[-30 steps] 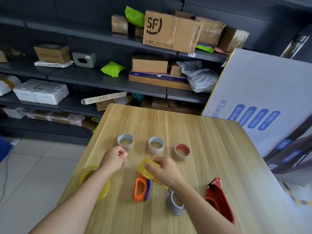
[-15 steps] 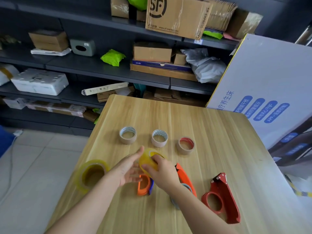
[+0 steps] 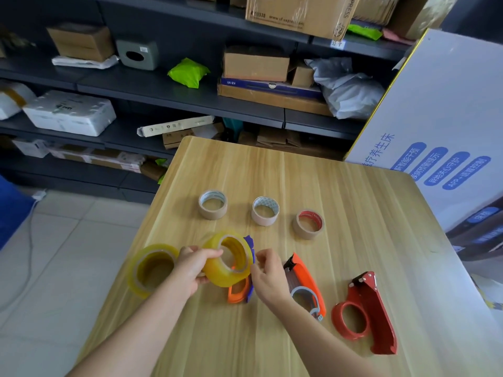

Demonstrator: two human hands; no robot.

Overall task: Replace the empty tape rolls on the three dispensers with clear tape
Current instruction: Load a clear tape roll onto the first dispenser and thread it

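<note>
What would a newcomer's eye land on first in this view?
Probably the yellowish clear tape roll held up by the left hand at the table's near centre, the right hand beside it. Then the red dispenser lying to the right, and three empty cores lined up behind.

far table (image 3: 272, 164) bare; three empty cores (image 3: 265, 214) line the middle

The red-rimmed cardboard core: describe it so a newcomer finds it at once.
On the light wooden table, three empty cardboard tape cores stand in a row beyond the hands. The red-rimmed cardboard core is the rightmost and slightly nearer the camera. Its inner lining is red; its neighbours are pale inside.
</note>
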